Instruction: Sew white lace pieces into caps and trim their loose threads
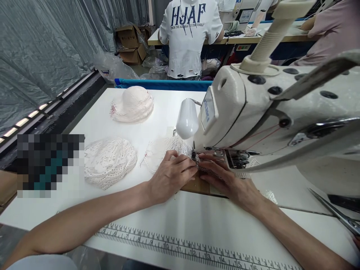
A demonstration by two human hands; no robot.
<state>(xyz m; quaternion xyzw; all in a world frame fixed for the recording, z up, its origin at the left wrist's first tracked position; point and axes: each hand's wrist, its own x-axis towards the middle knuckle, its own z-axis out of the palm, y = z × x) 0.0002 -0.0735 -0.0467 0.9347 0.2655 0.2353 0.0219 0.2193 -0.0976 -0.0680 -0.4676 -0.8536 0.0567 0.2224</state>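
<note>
A piece of white lace fabric (157, 150) lies under the needle area of the white sewing machine (227, 108). My left hand (173, 174) is closed on the lace's near edge, its curled fingertips just left of the presser foot (194, 155). To the right of the foot, my right hand (225, 180) rests with fingers stretched out on the lace, partly under the machine head. Red thread (264, 137) runs along the machine. Where the fingertips meet the fabric, detail is partly hidden.
A white lace bundle (111, 161) and a pale pink cup-shaped bundle (133, 103) lie on the left of the white table (135, 217). A ruler strip (180, 245) runs along the front edge. Scissors (334, 212) lie right. A person (188, 37) sits beyond.
</note>
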